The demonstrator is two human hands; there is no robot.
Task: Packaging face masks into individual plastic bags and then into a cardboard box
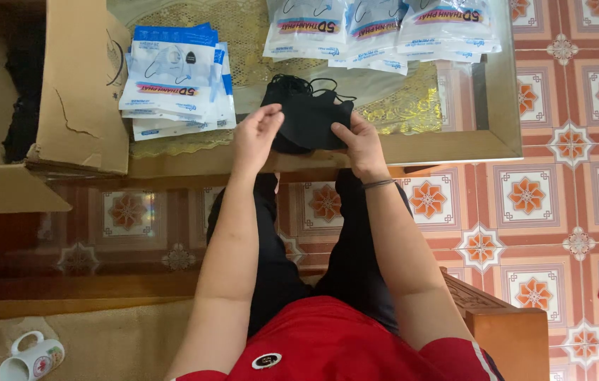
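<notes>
A stack of black face masks [306, 113] with thin ear loops lies on the glass-topped table [455, 144] near its front edge. My left hand [257, 134] pinches the stack's left edge with fingers bunched. My right hand [359, 141] grips the right lower edge; a dark band circles that wrist. Both hands hold the same stack between them.
A pile of blue-and-white mask packets [176, 81] lies left of the masks, and more packets [380, 32] lie fanned at the table's far side. An open cardboard box [77, 92] stands at the left. A white mug [31, 356] lies on the seat below. Patterned tile floor is to the right.
</notes>
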